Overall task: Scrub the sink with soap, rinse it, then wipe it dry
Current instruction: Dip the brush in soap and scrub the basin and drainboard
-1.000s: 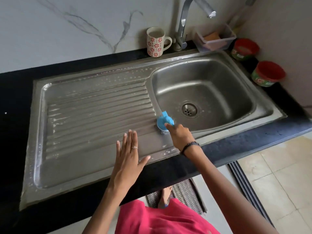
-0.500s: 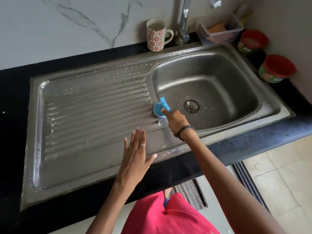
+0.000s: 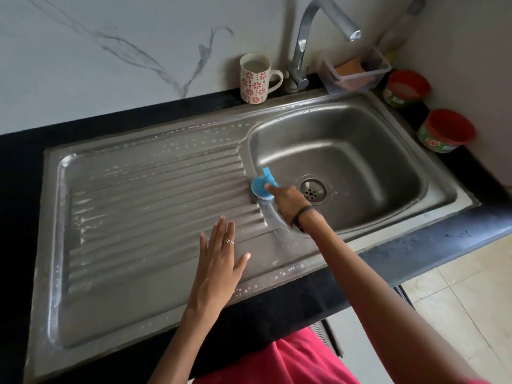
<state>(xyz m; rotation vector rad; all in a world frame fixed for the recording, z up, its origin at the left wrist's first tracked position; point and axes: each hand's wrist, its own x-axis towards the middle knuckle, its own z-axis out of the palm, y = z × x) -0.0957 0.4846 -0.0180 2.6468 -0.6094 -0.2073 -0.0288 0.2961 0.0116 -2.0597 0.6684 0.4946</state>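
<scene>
Our right hand grips a blue scrubber on the sink rim, just left of the drain. Our left hand lies flat, fingers straight, on the soapy drainboard nearby. Beyond both hands, a flowered mug stands beside the tap on the worktop.

A white mug with red flower prints stands on the black countertop against the grey-veined marble backsplash. A clear plastic container holding an orange sponge sits at the back right corner, and two red-rimmed green tubs stand along the right wall, one behind the other. Pale floor tiles and a striped mat show below the counter edge.
</scene>
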